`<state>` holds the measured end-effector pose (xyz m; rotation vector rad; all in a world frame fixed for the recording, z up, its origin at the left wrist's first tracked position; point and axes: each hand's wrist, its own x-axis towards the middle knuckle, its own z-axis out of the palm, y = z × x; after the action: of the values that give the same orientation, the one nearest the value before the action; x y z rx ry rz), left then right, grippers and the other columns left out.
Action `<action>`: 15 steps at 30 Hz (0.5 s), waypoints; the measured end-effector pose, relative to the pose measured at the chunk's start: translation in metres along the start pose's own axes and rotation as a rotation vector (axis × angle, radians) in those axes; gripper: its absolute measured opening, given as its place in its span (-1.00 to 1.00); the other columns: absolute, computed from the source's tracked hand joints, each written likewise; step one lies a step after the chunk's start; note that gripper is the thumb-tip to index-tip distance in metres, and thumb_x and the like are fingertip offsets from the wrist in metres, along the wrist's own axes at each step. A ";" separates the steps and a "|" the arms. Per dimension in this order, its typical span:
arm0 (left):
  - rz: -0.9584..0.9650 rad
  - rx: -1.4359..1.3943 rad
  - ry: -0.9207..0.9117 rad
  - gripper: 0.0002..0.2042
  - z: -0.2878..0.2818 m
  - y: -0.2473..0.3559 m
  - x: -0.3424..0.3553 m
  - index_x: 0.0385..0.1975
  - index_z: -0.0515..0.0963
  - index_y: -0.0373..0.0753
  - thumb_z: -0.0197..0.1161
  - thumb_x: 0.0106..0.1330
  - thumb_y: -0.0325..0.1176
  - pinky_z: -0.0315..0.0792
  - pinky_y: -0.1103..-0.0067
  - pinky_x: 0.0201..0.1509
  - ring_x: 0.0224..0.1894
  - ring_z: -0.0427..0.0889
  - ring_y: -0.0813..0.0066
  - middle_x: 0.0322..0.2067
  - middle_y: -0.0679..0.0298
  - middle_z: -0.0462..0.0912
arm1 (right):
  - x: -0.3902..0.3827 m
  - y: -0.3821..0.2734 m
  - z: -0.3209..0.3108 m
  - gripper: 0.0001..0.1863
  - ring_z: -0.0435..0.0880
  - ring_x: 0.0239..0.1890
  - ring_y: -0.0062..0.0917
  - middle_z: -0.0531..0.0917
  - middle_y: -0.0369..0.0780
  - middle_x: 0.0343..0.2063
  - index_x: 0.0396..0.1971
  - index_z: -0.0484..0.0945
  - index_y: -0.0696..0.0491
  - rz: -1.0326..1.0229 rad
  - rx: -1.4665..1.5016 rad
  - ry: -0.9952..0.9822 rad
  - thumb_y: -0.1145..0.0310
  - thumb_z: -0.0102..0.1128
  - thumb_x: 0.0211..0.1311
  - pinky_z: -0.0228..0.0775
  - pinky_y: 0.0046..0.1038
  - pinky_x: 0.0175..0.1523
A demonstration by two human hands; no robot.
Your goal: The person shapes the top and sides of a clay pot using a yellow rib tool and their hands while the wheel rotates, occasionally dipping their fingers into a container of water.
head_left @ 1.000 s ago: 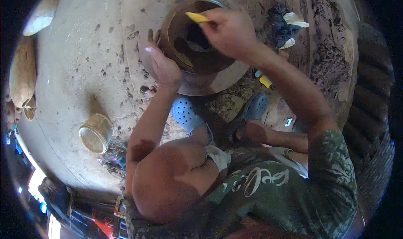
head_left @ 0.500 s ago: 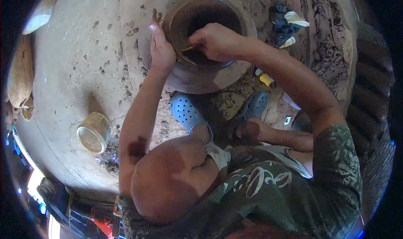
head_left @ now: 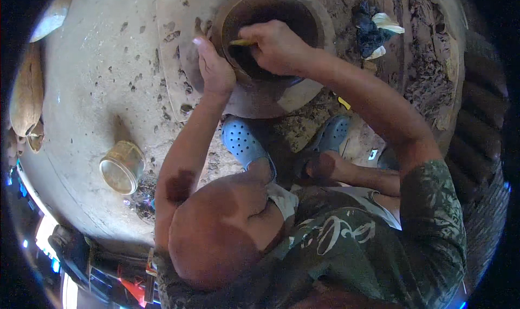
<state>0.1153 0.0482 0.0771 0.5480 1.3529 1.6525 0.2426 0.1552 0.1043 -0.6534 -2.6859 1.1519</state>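
Observation:
A round, dark brown clay pot (head_left: 276, 11) with a wide mouth stands on a round wheel plate (head_left: 254, 107) at the far middle. Along its left outer side lies my left hand (head_left: 215, 69), fingers stretched out and palm turned to the wall. My right hand (head_left: 279, 50) reaches over the near rim into the mouth. Its closed fingers grip a thin yellowish scraper (head_left: 242, 42), which points left toward the inner wall. The pot's bottom is dark, and part of the scraper is hidden by my fingers.
A clay-smeared bucket (head_left: 120, 171) stands on the floor at left. Right of the wheel lie a dark crumpled bag (head_left: 371, 35) and scattered clay scraps (head_left: 428, 65). A small yellow piece (head_left: 344, 102) sits near my blue clog (head_left: 331, 134).
My right hand has moved slightly up and left inside the pot, and more of the scraper shows. My left hand has shifted a little right and nearer along the outer wall.

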 end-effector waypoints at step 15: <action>0.071 0.234 0.089 -0.23 -0.012 -0.004 0.017 0.58 -0.06 -0.33 -0.48 0.65 0.21 0.13 0.32 0.58 0.50 0.27 0.11 0.50 -0.02 0.21 | 0.012 -0.002 0.012 -0.84 0.67 -0.29 0.10 0.63 0.06 -0.41 -0.31 0.51 0.15 0.090 -0.096 0.505 0.47 0.32 0.19 0.52 -0.08 -0.26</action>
<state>0.0990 0.0566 0.0664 0.6718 1.6209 1.6005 0.2275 0.1520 0.0972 -0.9429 -2.3061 0.7477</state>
